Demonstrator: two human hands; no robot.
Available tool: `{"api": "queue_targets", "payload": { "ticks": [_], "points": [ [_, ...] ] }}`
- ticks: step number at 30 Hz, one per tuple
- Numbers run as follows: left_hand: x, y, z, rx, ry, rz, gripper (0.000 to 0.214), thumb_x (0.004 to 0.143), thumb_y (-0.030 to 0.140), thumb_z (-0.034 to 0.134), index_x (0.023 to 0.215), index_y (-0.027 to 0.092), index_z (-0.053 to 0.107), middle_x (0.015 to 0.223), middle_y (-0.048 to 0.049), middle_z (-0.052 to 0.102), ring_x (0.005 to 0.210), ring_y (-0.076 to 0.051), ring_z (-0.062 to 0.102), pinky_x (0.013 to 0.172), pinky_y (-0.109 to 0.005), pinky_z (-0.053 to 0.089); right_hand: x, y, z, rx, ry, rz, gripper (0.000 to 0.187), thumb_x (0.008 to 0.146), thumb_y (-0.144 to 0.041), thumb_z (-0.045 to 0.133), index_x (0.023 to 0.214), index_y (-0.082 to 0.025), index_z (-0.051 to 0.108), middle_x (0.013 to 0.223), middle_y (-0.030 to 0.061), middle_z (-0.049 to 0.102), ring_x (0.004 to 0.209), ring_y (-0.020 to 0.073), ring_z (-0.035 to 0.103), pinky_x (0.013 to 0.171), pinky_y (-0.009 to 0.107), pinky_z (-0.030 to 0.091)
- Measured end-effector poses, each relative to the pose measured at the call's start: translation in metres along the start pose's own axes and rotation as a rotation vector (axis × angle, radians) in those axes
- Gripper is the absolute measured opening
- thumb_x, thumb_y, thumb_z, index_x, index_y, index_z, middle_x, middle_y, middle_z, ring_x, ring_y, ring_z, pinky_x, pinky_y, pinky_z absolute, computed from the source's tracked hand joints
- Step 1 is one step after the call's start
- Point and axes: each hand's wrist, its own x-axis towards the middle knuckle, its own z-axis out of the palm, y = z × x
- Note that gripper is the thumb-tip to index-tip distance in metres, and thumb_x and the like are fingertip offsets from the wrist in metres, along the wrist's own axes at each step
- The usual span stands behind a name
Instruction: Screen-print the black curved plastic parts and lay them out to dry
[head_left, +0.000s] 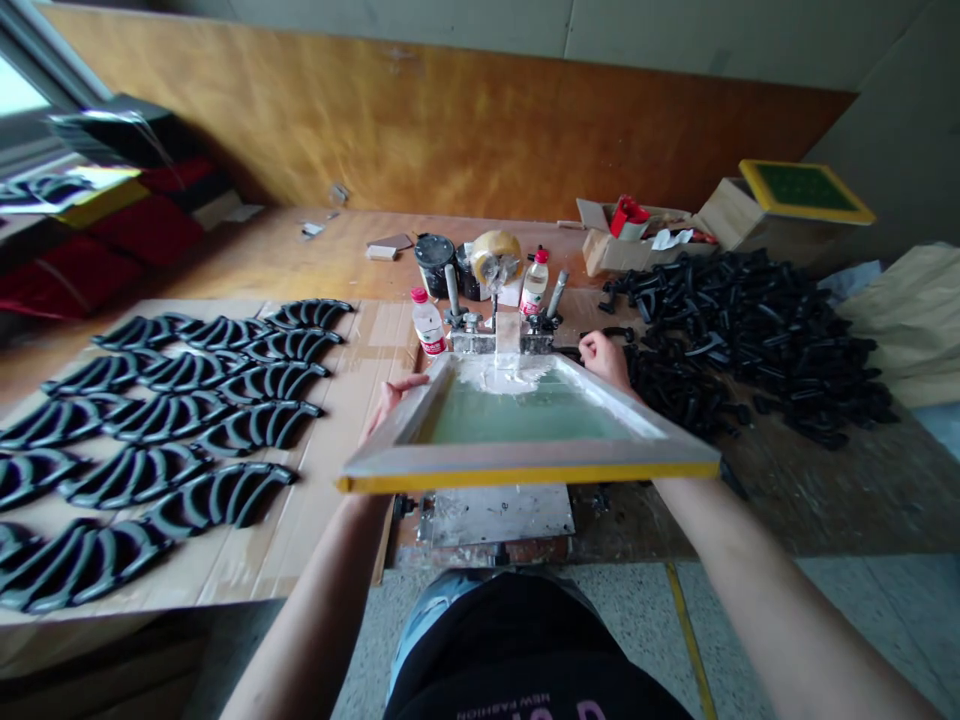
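Head view: the screen frame (529, 460) is suspended above a metal plate (499, 520). Black handles (176, 418) are laid in rows at left; a loose heap (720, 345) is left at right, so work is judged partly done. The left hand (385, 404) is partly hidden beside the frame, the right hand (607, 360) curled; neither grip's hold can be told.

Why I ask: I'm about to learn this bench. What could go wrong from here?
The grey rectangular screen frame with a yellow front edge is raised above the flat metal plate; if it dropped, it might hit the bare forearms passing under it.
The white smears at the far end of the green translucent mesh, if wet, could spread.
The clear red-capped plastic bottle just beyond the left hand might be knocked over.
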Motion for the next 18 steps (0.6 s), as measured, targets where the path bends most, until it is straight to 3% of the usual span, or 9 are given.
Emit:
{"api": "queue_targets", "payload": {
  "ticks": [2, 4, 6, 8, 10, 12, 14, 16, 18],
  "points": [
    [0.016, 0.009, 0.013, -0.102, -0.002, 0.097, 0.054, 0.079, 0.067, 0.057, 0.104, 0.02, 0.067, 0.095, -0.0055, 0.072, 0.086, -0.02, 0.067, 0.07, -0.029, 0.055, -0.027, 0.003, 0.015, -0.003, -0.075, -0.118, 0.019, 0.09, -0.02, 0.057, 0.095, -0.005, 0.068, 0.073, 0.0002, 0.07, 0.067, 0.0121, 0.063, 0.056, 0.021, 0.053],
    [0.025, 0.01, 0.023, -0.144, 0.025, 0.116, 0.051, 0.081, 0.062, 0.059, 0.109, 0.019, 0.065, 0.093, -0.006, 0.072, 0.089, -0.02, 0.068, 0.07, -0.029, 0.056, -0.052, -0.008, 0.035, 0.045, -0.165, -0.248, 0.029, 0.083, -0.025, 0.07, 0.105, -0.006, 0.068, 0.087, 0.0025, 0.073, 0.08, 0.0135, 0.065, 0.071, 0.025, 0.056],
    [0.023, -0.001, 0.03, -0.176, 0.098, 0.087, 0.05, 0.083, 0.059, 0.058, 0.113, 0.02, 0.063, 0.093, -0.0063, 0.072, 0.086, -0.019, 0.068, 0.068, -0.028, 0.055, -0.07, -0.026, 0.051, 0.09, -0.24, -0.308, 0.036, 0.076, -0.028, 0.079, 0.108, -0.016, 0.069, 0.099, 0.0051, 0.072, 0.094, 0.0184, 0.064, 0.087, 0.034, 0.053],
    [0.007, -0.025, 0.034, -0.175, 0.104, -0.046, 0.05, 0.084, 0.057, 0.058, 0.117, 0.02, 0.061, 0.1, -0.0089, 0.073, 0.085, -0.019, 0.069, 0.066, -0.028, 0.055, -0.085, -0.048, 0.058, 0.12, -0.274, -0.293, 0.025, 0.078, -0.028, 0.078, 0.101, -0.02, 0.07, 0.1, 0.0063, 0.07, 0.1, 0.0221, 0.061, 0.091, 0.039, 0.049],
    [-0.016, -0.055, 0.038, -0.145, 0.002, -0.316, 0.053, 0.083, 0.057, 0.061, 0.119, 0.018, 0.059, 0.11, -0.0134, 0.071, 0.087, -0.021, 0.07, 0.066, -0.031, 0.056, -0.101, -0.072, 0.057, 0.138, -0.224, -0.225, 0.013, 0.083, -0.029, 0.074, 0.091, -0.02, 0.071, 0.094, 0.007, 0.067, 0.098, 0.023, 0.058, 0.09, 0.039, 0.047],
    [-0.041, -0.083, 0.039, -0.141, -0.095, -0.55, 0.054, 0.082, 0.057, 0.062, 0.117, 0.017, 0.059, 0.115, -0.0162, 0.07, 0.092, -0.025, 0.07, 0.068, -0.034, 0.057, -0.119, -0.097, 0.053, 0.178, -0.178, -0.278, 0.012, 0.086, -0.031, 0.069, 0.091, -0.02, 0.07, 0.091, 0.007, 0.065, 0.095, 0.0224, 0.056, 0.089, 0.038, 0.046],
    [-0.058, -0.103, 0.029, -0.146, -0.091, -0.639, 0.052, 0.08, 0.059, 0.063, 0.108, 0.016, 0.062, 0.105, -0.0148, 0.072, 0.09, -0.025, 0.07, 0.067, -0.034, 0.057, -0.134, -0.11, 0.052, 0.24, -0.223, -0.489, 0.013, 0.09, -0.032, 0.065, 0.096, -0.021, 0.07, 0.089, 0.0049, 0.066, 0.093, 0.0207, 0.056, 0.09, 0.037, 0.045],
    [-0.063, -0.115, 0.001, -0.074, -0.032, -0.625, 0.051, 0.077, 0.061, 0.063, 0.099, 0.015, 0.063, 0.086, -0.0107, 0.073, 0.077, -0.023, 0.07, 0.063, -0.031, 0.056, -0.138, -0.101, 0.052, 0.284, -0.307, -0.625, 0.014, 0.095, -0.028, 0.058, 0.096, -0.021, 0.071, 0.087, 0.0025, 0.068, 0.089, 0.0181, 0.057, 0.088, 0.034, 0.045],
    [-0.058, -0.122, -0.047, 0.108, 0.075, -0.571, 0.053, 0.075, 0.065, 0.061, 0.096, 0.016, 0.063, 0.072, -0.0067, 0.07, 0.063, -0.02, 0.066, 0.058, -0.03, 0.054, -0.13, -0.065, 0.051, 0.246, -0.317, -0.479, 0.019, 0.096, -0.019, 0.053, 0.095, -0.019, 0.071, 0.089, 0.0029, 0.07, 0.086, 0.0166, 0.059, 0.085, 0.031, 0.046]
  ]
}}
